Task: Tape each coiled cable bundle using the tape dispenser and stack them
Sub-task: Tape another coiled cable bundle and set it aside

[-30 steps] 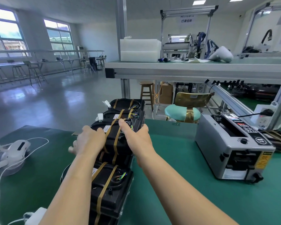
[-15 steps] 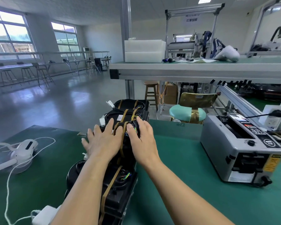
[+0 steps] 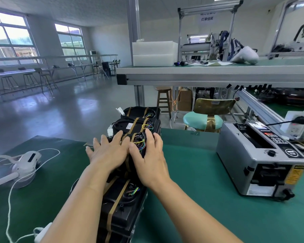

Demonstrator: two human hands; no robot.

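Bench mat (image 3: 200, 181): green, matt and smooth, rubber-like. Cable bundles (image 3: 130, 216): black glossy jacket, bound with tan tape strips (image 3: 120, 199), which have a dull, paper-like finish. Tape dispenser (image 3: 249, 165): grey satin casing; metal or plastic cannot be told. A glossy black panel is fitted on top. Stool (image 3: 163, 100): bare wood. Chair (image 3: 203, 120): mint pad with slight sheen, reflective gold back. Floor (image 3: 60, 116): polished, reflections seen. Upper bench rail (image 3: 218, 78): brushed aluminium look.

Left hand (image 3: 107, 152), right hand (image 3: 152, 159) palm-down, outstretched
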